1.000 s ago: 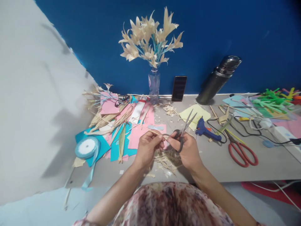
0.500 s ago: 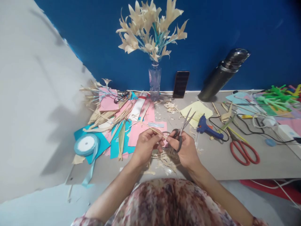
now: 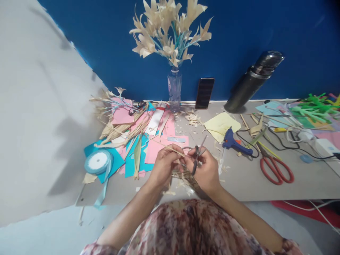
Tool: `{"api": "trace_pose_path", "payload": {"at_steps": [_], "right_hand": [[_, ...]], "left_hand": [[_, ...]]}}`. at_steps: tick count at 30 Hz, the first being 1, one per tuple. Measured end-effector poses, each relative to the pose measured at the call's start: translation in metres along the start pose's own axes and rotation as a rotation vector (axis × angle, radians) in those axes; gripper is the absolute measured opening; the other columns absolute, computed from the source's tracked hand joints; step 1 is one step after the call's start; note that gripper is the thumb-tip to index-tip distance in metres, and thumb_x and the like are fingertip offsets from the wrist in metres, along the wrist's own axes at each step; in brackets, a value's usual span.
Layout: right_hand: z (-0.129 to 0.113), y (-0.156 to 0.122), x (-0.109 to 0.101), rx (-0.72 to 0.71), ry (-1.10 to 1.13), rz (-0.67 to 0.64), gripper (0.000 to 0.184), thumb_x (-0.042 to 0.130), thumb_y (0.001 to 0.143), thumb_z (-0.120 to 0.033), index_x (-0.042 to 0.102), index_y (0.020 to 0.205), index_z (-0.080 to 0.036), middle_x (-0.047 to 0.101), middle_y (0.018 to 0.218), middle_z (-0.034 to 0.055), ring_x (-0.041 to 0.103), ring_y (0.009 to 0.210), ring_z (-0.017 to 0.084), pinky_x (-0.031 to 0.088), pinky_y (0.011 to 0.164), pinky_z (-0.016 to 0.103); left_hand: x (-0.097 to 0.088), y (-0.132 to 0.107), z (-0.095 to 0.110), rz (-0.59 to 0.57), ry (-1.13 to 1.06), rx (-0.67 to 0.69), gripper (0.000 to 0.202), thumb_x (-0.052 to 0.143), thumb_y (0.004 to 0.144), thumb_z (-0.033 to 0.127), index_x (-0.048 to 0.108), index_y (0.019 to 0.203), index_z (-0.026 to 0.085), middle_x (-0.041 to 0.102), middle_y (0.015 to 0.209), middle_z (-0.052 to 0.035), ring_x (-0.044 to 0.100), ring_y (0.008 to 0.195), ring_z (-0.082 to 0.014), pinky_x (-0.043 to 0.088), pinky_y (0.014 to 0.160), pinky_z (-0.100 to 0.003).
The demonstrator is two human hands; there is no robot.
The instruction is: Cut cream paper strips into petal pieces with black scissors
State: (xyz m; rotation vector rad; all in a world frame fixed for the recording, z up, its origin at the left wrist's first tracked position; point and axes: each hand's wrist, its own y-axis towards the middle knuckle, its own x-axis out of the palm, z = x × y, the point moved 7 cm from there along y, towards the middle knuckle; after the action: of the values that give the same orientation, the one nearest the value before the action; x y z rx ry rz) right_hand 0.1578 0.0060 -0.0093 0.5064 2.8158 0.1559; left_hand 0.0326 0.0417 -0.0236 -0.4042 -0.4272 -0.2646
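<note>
In the head view, my left hand (image 3: 162, 166) pinches a thin, pale strip of dried husk (image 3: 172, 149) that points up and to the left. My right hand (image 3: 208, 171) has black-handled scissors (image 3: 196, 164) hooked on its fingers, blades pointing up and right. The thumb and fingertips of that hand meet the strip's end close to the left fingertips; the exact contact is hidden. Below both hands lies a pile of husk scraps (image 3: 183, 182). Pink paper (image 3: 152, 152) lies just beyond the left hand.
A blue glue gun (image 3: 233, 142) and red-handled scissors (image 3: 276, 170) lie to the right. A ribbon roll (image 3: 97, 161) sits at left. Husk flowers (image 3: 170, 35) stand in a clear bottle (image 3: 174, 90) at the back, near a phone (image 3: 204, 93) and a dark flask (image 3: 249, 85).
The scissors have turned in my right hand, their handles swinging down and left and the blades looking narrower. My left hand keeps its pinch on the strip.
</note>
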Motion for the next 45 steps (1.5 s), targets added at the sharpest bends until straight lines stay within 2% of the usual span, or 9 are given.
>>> {"api": "trace_pose_path", "payload": {"at_steps": [9,16,19,21,23,28,33,39,45], "right_hand": [[0.003,-0.002,0.001,0.117,0.145,-0.028,0.017,0.070,0.074,-0.028,0.059,0.083,-0.020,0.066,0.073,0.0003,0.060,0.061,0.014,0.048,0.056,0.023],[0.007,0.001,0.005,0.252,0.287,-0.164,0.017,0.070,0.071,-0.030,0.059,0.077,-0.019,0.062,0.070,-0.0012,0.056,0.060,0.013,0.044,0.056,0.023],[0.008,0.002,0.006,0.286,0.282,-0.327,0.021,0.070,0.072,-0.036,0.059,0.077,-0.019,0.058,0.066,-0.0026,0.052,0.057,0.012,0.041,0.054,0.022],[0.007,0.001,0.005,0.251,0.203,-0.446,0.023,0.071,0.071,-0.037,0.060,0.080,-0.019,0.059,0.067,-0.0023,0.051,0.058,0.013,0.040,0.054,0.022],[0.008,0.001,0.001,0.179,0.052,-0.503,0.020,0.071,0.071,-0.035,0.060,0.077,-0.020,0.060,0.068,-0.0024,0.050,0.060,0.013,0.038,0.054,0.022],[0.009,-0.004,-0.004,0.082,-0.375,-0.582,0.024,0.071,0.072,-0.037,0.053,0.067,-0.022,0.049,0.056,-0.0072,0.041,0.053,0.012,0.027,0.049,0.022],[-0.001,-0.001,-0.005,0.011,-0.625,-0.568,0.031,0.074,0.070,-0.042,0.051,0.065,-0.022,0.055,0.057,-0.0064,0.043,0.054,0.012,0.024,0.052,0.024],[-0.004,0.004,-0.006,-0.038,-0.721,-0.563,0.030,0.074,0.072,-0.046,0.056,0.067,-0.022,0.062,0.061,-0.0035,0.048,0.056,0.014,0.021,0.053,0.025],[-0.004,0.004,-0.005,-0.052,-0.719,-0.570,0.037,0.073,0.074,-0.048,0.050,0.062,-0.022,0.054,0.055,-0.0048,0.040,0.053,0.013,0.019,0.052,0.026]], "left_hand": [[0.003,-0.005,-0.002,-0.014,0.033,0.033,0.013,0.071,0.072,0.021,0.061,0.070,0.013,0.060,0.063,0.0000,0.056,0.049,-0.0098,0.048,0.044,-0.021],[-0.013,-0.005,0.008,0.062,0.117,0.060,0.015,0.071,0.072,0.025,0.061,0.069,0.014,0.059,0.058,0.0007,0.058,0.048,-0.0113,0.045,0.041,-0.020],[-0.019,-0.005,0.015,0.094,0.131,0.083,0.017,0.071,0.071,0.024,0.059,0.065,0.014,0.058,0.057,0.0013,0.059,0.049,-0.0117,0.046,0.042,-0.020],[-0.021,-0.005,0.020,0.101,0.137,0.100,0.018,0.072,0.071,0.025,0.059,0.064,0.014,0.059,0.057,0.0010,0.060,0.051,-0.0124,0.049,0.045,-0.021],[-0.022,-0.006,0.026,0.113,0.147,0.124,0.021,0.073,0.071,0.027,0.059,0.063,0.014,0.061,0.060,0.0006,0.061,0.053,-0.0125,0.053,0.050,-0.024],[-0.022,-0.009,0.035,0.157,0.204,0.152,0.024,0.075,0.073,0.031,0.059,0.067,0.014,0.066,0.064,-0.0017,0.065,0.054,-0.0137,0.056,0.056,-0.026],[-0.021,-0.011,0.038,0.157,0.198,0.154,0.025,0.079,0.069,0.031,0.061,0.068,0.012,0.067,0.061,-0.0027,0.066,0.051,-0.0150,0.053,0.049,-0.023],[-0.024,-0.013,0.040,0.138,0.171,0.149,0.027,0.080,0.068,0.032,0.063,0.068,0.012,0.068,0.064,-0.0037,0.067,0.053,-0.0151,0.058,0.055,-0.026],[-0.025,-0.013,0.042,0.132,0.153,0.147,0.025,0.081,0.067,0.030,0.065,0.070,0.012,0.068,0.063,-0.0027,0.068,0.055,-0.0164,0.060,0.059,-0.029]]}}
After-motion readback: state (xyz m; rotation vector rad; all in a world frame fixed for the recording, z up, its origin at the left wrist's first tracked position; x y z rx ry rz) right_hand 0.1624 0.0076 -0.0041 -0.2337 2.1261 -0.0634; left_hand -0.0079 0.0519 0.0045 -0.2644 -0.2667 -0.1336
